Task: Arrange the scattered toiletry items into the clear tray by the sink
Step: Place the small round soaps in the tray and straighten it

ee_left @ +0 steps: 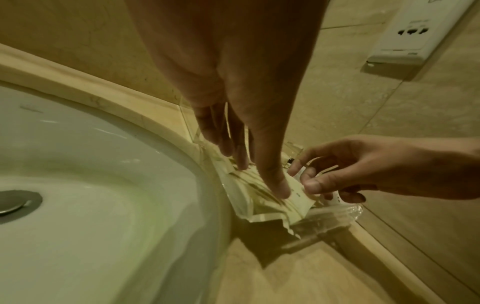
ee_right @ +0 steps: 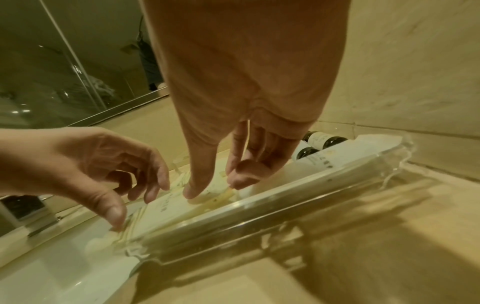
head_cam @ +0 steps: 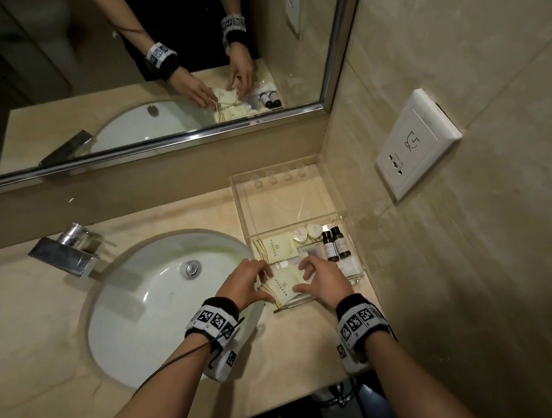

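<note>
Both hands work one packet at the tray's near edge. Left hand presses it with straight fingers; right hand, loosely spread, steadies the other side, likely squaring it beside the bottles.

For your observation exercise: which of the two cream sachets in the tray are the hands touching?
The nearer sachet, at the tray's front edge; the other sachet lies untouched behind it.
</note>
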Tool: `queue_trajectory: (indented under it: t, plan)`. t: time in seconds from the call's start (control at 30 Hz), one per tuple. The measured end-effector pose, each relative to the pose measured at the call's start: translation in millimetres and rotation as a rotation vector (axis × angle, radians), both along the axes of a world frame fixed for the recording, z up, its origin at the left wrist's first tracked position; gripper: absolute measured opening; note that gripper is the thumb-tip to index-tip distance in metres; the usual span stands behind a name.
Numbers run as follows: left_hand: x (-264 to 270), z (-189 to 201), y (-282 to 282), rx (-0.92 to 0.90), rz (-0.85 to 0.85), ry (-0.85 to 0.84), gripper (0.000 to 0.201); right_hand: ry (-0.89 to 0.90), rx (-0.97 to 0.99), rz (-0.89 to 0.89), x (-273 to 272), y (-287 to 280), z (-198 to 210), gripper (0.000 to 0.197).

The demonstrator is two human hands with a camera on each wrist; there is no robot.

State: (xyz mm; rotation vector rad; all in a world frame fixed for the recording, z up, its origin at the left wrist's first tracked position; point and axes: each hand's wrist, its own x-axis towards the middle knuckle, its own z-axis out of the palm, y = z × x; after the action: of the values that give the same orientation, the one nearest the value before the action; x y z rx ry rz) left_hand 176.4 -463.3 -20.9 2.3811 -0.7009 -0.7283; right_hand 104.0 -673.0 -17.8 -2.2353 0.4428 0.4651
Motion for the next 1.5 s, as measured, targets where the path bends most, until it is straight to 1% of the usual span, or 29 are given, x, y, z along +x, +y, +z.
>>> queue_trajectory:
  t: [0.13,0.27,0.4,0.47,0.53,0.57,0.63,0.8,0.97,1.07,1.23,1.37,1.5]
  plan:
    - [-2,-5,-2,0.035,0.043,0.039,0.046,0.031,-0.01,-0.052,-1,5,-1,0.038]
    - [-3,-6,-5,0.027,0.072,0.034,0.042,0.036,0.06,-0.132,0,5,2,0.018]
    - [-4,-5,-8,-0.04,0.123,-0.045,0.037,0.088,0.087,-0.257,1,0,5,0.009]
    - [-5,-5,-11,-0.076,0.129,-0.071,0.042,0.144,0.075,-0.321,2,-3,5,0.008]
    - [-6,-5,-16,-0.078,0.08,-0.068,0.053,0.187,0.047,-0.351,2,-4,6,0.007]
    - [-8,-5,-18,-0.064,0.041,-0.071,0.059,0.194,0.033,-0.349,2,-4,7,0.007]
    - [-11,-6,-22,-0.037,-0.016,-0.088,0.065,0.2,0.011,-0.325,1,-3,10,0.012]
    - [-17,-9,-23,0.002,-0.041,-0.113,0.065,0.172,0.035,-0.304,-2,3,11,0.016]
    - [-20,-10,-22,-0.031,-0.025,-0.128,0.062,0.096,-0.012,-0.313,-5,9,10,0.021]
    - [-24,-12,-22,-0.052,0.006,-0.137,0.057,0.071,-0.074,-0.3,-6,13,7,0.024]
    - [-28,-17,-24,-0.066,0.076,-0.144,0.049,0.016,-0.165,-0.247,-7,19,5,0.015]
    - [-32,-15,-27,-0.046,0.095,-0.172,0.046,0.009,-0.179,-0.239,-8,20,4,0.016]
    - [-29,-15,-28,-0.063,0.109,-0.158,0.043,0.001,-0.166,-0.237,-8,18,5,0.018]
